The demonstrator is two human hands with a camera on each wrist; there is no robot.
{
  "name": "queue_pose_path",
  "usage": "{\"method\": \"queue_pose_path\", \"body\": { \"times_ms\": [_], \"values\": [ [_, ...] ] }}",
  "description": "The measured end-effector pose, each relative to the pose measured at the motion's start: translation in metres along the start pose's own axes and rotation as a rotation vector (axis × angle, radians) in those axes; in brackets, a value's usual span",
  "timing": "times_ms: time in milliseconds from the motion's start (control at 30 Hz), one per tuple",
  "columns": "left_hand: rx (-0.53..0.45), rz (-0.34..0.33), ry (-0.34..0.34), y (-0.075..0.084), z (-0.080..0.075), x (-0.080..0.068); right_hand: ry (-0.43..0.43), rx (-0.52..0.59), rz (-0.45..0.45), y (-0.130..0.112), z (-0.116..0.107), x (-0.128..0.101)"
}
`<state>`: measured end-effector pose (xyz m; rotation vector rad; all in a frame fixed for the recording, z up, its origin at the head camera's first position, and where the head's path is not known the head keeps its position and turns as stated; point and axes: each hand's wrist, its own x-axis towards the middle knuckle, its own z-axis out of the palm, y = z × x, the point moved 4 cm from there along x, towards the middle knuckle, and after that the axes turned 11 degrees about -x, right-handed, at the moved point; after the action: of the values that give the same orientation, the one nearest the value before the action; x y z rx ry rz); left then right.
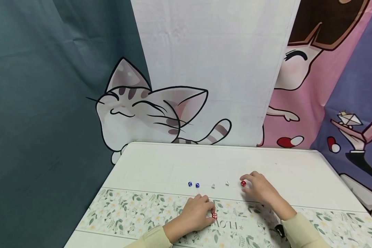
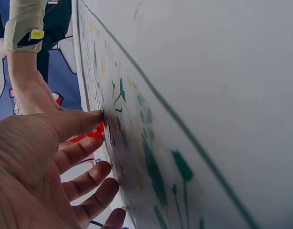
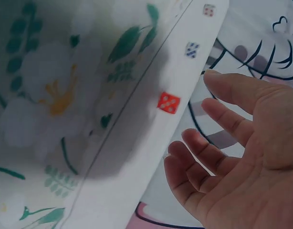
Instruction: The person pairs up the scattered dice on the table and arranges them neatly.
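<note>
Table [image 1: 161, 162], white, with a floral runner [image 1: 127, 213] across its near part.

Two blue dice [image 1: 193, 184] lie side by side on the white surface beyond the runner.

Left hand [image 1: 196, 215], on the runner: fingers curled, thumb and fingertip pinching a red die [image 1: 214, 215] against the cloth.

Two white dice [image 1: 220, 184] sit apart in the same row as the blue pair.

Second red die [image 1: 243, 183] ends the row on bare white surface.

Right hand [image 1: 260, 188], just beside that die: fingers loosely bent and spread, holding nothing.
</note>
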<state>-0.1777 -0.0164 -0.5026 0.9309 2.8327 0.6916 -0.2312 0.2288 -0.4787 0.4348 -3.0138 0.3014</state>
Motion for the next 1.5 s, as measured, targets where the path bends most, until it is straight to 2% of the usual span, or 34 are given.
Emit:
{"method": "queue_pose_path", "body": {
  "times_ms": [267,500,967,1267,1500],
  "values": [
    [-0.011,-0.019,-0.018,0.0,0.001,0.001,-0.035,0.048,0.02,0.013,0.01,0.008],
    [-0.008,-0.025,-0.026,-0.001,0.002,0.0,-0.07,0.039,0.037,0.018,0.02,0.012],
    [0.003,-0.027,-0.021,-0.001,0.001,0.001,-0.07,0.025,0.061,0.022,0.021,0.017],
    [-0.009,-0.027,-0.021,-0.003,0.003,0.001,-0.087,0.018,0.085,0.02,0.022,0.018],
    [-0.018,-0.036,-0.033,-0.003,0.001,0.0,-0.106,0.016,0.065,0.009,0.022,0.013]
  ]
}}
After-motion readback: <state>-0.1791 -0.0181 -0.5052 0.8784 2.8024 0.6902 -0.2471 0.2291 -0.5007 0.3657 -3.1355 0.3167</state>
